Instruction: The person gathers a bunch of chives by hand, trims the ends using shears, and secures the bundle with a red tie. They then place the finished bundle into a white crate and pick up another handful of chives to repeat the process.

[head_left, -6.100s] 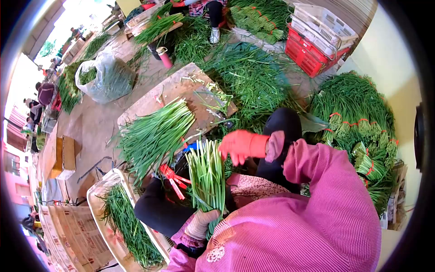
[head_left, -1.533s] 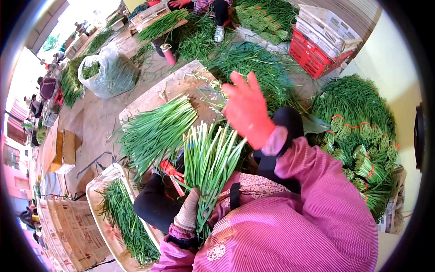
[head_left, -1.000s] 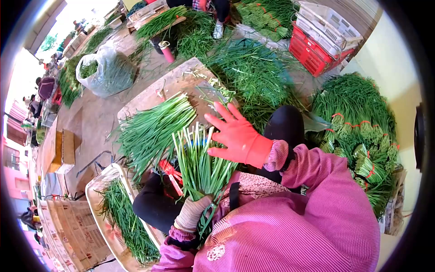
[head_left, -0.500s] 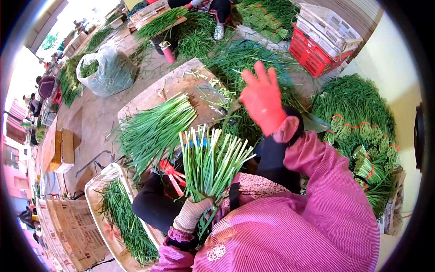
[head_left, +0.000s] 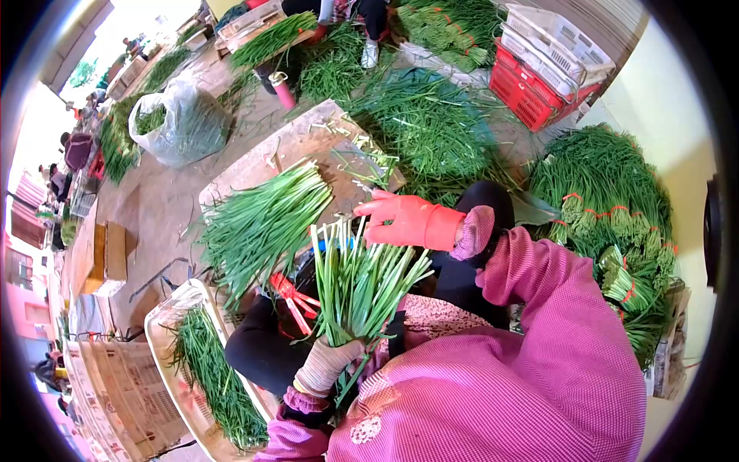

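Note:
My left hand [head_left: 329, 365], in a pale knitted glove, is wrapped round the leafy part of a bunch of green stalks [head_left: 362, 285], whose whitish cut ends point up and fan out. My right hand [head_left: 400, 219], in a red rubber glove, is just above those ends, with its fingers pointing left and partly spread. Whether its fingertips touch a stalk is hard to tell. A larger pile of stalks [head_left: 269, 223] lies on the wooden board [head_left: 254, 160] in front of me. Red ties [head_left: 292, 299] hang by my knee.
A pale crate [head_left: 158, 327] holding greens stands at the left. Loose greens [head_left: 439, 131] cover the floor ahead. Tied bundles [head_left: 608, 192] are stacked at the right, below red and white crates [head_left: 523, 85]. A plastic bag [head_left: 185, 127], a pink bottle [head_left: 284, 92] and a seated person are further off.
My right hand has come down and left from its raised place with fingers spread, to just above the cut ends. My left hand still holds the bunch.

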Demonstrator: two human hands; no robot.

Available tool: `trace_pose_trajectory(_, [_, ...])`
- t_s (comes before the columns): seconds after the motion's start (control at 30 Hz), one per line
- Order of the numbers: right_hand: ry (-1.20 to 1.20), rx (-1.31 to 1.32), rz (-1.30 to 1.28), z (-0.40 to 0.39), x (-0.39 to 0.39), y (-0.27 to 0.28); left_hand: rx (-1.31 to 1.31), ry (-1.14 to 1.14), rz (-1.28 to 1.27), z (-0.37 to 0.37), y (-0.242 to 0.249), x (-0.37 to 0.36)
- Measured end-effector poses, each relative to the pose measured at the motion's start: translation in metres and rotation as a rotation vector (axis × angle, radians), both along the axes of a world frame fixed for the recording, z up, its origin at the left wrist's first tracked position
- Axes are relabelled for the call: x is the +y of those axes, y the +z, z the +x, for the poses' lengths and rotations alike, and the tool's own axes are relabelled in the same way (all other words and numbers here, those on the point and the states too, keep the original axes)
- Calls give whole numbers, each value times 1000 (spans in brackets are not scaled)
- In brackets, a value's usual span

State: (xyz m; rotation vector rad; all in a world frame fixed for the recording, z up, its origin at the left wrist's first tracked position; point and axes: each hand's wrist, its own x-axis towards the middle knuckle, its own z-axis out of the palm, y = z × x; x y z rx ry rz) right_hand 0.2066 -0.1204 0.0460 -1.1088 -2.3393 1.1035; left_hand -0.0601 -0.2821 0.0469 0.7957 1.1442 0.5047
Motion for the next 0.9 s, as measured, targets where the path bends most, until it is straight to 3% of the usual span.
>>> trace_pose_trajectory(0.13, [-92, -167, 189, 0, -1, -3, -39, -63, -29, 1, 0, 3])
trace_pose_trajectory(0.2, [-178, -63, -4, 0, -3, -7, -51, -60, -47, 1, -3, 3])
trace_pose_trajectory(0.27, [-142, -86, 19, 4, 0, -12, -62, -56, -62, 1, -5, 3])
trace_pose_trajectory(0.37, [23, -61, -317, 3, 5, -6, -20, -65, -80, 0, -7, 1])
trace_pose_trajectory(0.47, [135, -35, -338, 0, 3, -5, -2, -82, -67, -2, -8, 0])
trace_pose_trajectory(0.53, [77, -35, -311, -1, -2, -5, -17, -102, -71, -3, -7, 0])
trace_pose_trajectory(0.6, [-69, 69, -136, 3, -4, -13, -32, -103, -81, -4, -9, -1])
trace_pose_trajectory(0.63, [22, 97, 34, 14, 3, -22, -46, -104, -90, -5, -10, -1])
trace_pose_trajectory(0.67, [30, 47, 421, 21, 13, -36, -46, -104, -90, -5, -9, 0])
trace_pose_trajectory(0.7, [-123, -480, 544, 17, 11, 6, -53, -112, -87, -5, -9, 1])
trace_pose_trajectory(0.73, [-522, -456, 777, 28, 20, 5, -60, -120, -85, -6, -8, 1])
trace_pose_trajectory(0.77, [-457, -752, 966, 47, 26, 30, -60, -118, -86, -6, -9, 0])
trace_pose_trajectory(0.8, [-569, -598, 1188, 59, 29, 31, -73, -111, -74, -7, -10, 0])
trace_pose_trajectory(0.9, [-507, -148, 575, 45, 10, 35, -101, -101, -53, -4, -10, 2])
